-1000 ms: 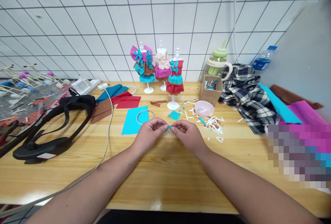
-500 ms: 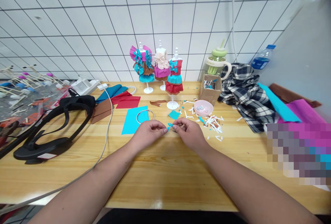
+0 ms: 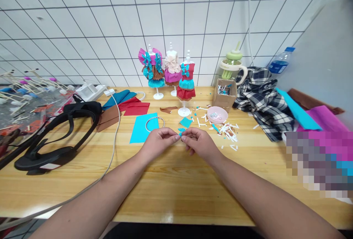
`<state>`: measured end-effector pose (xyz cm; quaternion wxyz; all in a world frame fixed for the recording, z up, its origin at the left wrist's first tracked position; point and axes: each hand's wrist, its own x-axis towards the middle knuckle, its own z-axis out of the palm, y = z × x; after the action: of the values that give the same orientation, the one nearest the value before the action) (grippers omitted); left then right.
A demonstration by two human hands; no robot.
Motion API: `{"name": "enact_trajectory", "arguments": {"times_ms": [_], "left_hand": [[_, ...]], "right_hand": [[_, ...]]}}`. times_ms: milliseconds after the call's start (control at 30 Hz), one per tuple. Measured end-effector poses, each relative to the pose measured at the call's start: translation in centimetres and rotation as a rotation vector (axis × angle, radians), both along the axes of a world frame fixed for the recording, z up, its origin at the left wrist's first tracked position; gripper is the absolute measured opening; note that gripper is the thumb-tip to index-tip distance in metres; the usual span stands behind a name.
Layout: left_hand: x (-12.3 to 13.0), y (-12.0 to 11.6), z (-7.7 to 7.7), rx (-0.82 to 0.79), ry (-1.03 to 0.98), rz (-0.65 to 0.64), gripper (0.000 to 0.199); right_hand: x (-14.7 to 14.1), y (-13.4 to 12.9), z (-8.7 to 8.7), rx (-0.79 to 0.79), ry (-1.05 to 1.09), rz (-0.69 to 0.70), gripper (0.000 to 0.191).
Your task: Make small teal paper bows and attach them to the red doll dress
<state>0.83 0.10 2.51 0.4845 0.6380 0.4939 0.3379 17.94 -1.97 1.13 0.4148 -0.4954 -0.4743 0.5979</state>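
Between my two hands, over the middle of the table, is a small pinched piece of turquoise crepe paper (image 3: 181, 130). My left hand (image 3: 160, 141) grips it from the left, thumb and forefinger closed together. From the other side my right hand (image 3: 202, 142) pinches it, its fingertips nearly meeting the left ones and hiding its lower part. Just beyond lies a turquoise paper square (image 3: 185, 122). A larger turquoise sheet (image 3: 138, 132) with a metal ring (image 3: 149, 120) on it is left of my left hand. A small dress form (image 3: 187, 92) wears red and turquoise paper with bows.
Two more dressed forms (image 3: 154, 71) stand behind. A pink bowl (image 3: 224, 116) and white paper strips (image 3: 228, 132) lie right, near a cardboard box (image 3: 227, 101) and plaid cloth (image 3: 256, 99). A black headset (image 3: 74, 150) and white cable (image 3: 114, 139) occupy the left.
My right hand has shifted slightly left, bringing its fingertips closer to the left ones. Its lower fingers now show underneath, and the turquoise piece looks more folded upward.
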Motion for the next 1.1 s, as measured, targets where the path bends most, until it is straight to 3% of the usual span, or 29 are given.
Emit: {"name": "enact_trajectory", "arguments": {"times_ms": [167, 400, 600, 700, 900, 1100], "left_hand": [[0.06, -0.03, 0.04, 0.024, 0.027, 0.001, 0.024], [-0.02, 0.02, -0.11, -0.003, 0.044, -0.022, 0.025], [0.00, -0.12, -0.07, -0.019, 0.126, -0.099, 0.028], [0.04, -0.17, -0.04, 0.028, 0.177, -0.114, 0.025], [-0.09, 0.08, -0.43, -0.020, 0.009, -0.080, 0.025], [-0.20, 0.10, -0.50, -0.020, 0.002, -0.075, 0.025]], "right_hand": [[0.20, 0.13, 0.10, -0.030, -0.048, -0.016, 0.019], [0.74, 0.01, -0.11, 0.194, -0.394, 0.018, 0.004], [0.98, 0.13, -0.46, 0.252, -0.502, 0.069, 0.003], [0.89, 0.09, -0.27, 0.225, -0.444, 0.093, 0.003], [0.29, -0.12, 0.43, -0.049, -0.074, 0.092, 0.025], [0.44, 0.12, 0.49, -0.120, 0.016, 0.049, 0.020]]}}
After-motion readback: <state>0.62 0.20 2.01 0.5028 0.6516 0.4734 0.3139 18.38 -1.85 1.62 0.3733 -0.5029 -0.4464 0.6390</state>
